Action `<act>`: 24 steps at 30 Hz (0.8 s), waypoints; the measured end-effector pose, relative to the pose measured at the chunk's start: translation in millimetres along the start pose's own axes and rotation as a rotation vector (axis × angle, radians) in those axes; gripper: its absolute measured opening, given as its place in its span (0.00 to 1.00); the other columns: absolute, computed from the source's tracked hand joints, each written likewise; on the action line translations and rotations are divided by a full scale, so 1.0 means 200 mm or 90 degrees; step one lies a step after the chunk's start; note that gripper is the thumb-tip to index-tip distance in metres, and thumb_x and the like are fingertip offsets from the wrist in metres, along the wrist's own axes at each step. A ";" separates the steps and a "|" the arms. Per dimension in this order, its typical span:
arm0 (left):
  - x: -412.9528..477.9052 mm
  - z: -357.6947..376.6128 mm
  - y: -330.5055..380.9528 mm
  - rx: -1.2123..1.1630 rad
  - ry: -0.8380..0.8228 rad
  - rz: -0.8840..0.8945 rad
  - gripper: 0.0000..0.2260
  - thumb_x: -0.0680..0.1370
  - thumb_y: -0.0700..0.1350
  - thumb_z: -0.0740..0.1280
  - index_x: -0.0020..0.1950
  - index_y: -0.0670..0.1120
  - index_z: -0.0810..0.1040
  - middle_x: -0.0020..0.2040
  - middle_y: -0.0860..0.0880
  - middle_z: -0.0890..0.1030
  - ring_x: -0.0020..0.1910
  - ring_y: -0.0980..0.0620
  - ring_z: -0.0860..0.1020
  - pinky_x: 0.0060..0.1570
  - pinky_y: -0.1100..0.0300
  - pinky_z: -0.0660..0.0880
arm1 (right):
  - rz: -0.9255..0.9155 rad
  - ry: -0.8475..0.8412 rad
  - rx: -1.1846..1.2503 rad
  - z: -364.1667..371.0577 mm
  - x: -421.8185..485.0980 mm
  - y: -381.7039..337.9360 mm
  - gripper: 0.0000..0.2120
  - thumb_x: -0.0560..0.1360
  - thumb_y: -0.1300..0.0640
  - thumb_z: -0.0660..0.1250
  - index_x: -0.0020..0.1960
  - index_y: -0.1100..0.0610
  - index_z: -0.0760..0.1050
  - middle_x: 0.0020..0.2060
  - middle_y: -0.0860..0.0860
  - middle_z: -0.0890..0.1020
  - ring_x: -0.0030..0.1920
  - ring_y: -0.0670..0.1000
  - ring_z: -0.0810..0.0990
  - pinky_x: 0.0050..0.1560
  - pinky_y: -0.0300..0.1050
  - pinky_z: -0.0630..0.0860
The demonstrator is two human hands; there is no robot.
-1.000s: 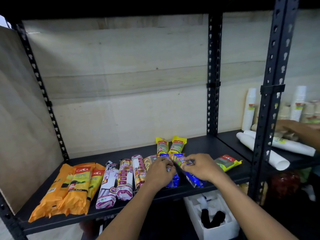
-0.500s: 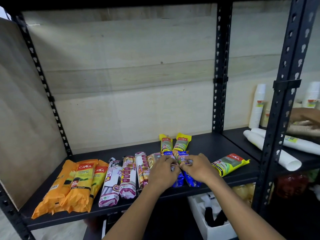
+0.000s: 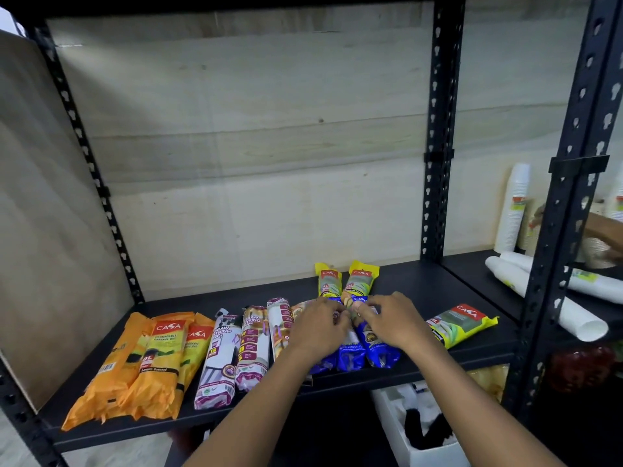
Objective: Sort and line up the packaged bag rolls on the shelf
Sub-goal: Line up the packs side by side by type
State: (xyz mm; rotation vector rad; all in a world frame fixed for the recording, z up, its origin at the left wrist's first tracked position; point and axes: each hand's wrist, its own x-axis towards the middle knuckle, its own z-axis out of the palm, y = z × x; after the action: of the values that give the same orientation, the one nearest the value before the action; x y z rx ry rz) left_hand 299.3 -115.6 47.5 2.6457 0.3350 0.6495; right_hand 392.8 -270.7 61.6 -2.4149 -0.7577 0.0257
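Packaged bag rolls lie in a row on the black shelf. Orange packs are at the left, then white and purple drawstring rolls, then blue rolls at the middle. Two yellow-topped green packs lie behind the blue ones, and a third green pack lies alone at the right. My left hand and my right hand rest side by side on the far ends of the blue rolls, fingers curled onto them and hiding their tops.
Black slotted uprights frame the bay, with plywood behind. The neighbouring shelf at the right holds white cup stacks and lying sleeves, where another person's hand reaches. A white bin sits below.
Both hands stay on the blue rolls and have drawn close together. The view has shifted so the shelf sits further right. The other person's hand has moved.
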 end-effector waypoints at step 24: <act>0.59 0.04 -0.25 -0.056 -0.101 -0.168 0.18 0.80 0.55 0.63 0.70 0.55 0.75 0.62 0.44 0.81 0.55 0.46 0.81 0.52 0.53 0.80 | 0.083 -0.032 0.117 0.08 0.69 0.01 0.18 0.75 0.44 0.69 0.59 0.53 0.78 0.60 0.56 0.78 0.49 0.52 0.82 0.43 0.45 0.79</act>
State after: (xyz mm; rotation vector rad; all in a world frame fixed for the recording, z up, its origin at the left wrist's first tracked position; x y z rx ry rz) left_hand 399.0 -36.3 66.7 2.4903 0.5826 0.3591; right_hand 507.0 -190.8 68.7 -2.2912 -0.5907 0.1999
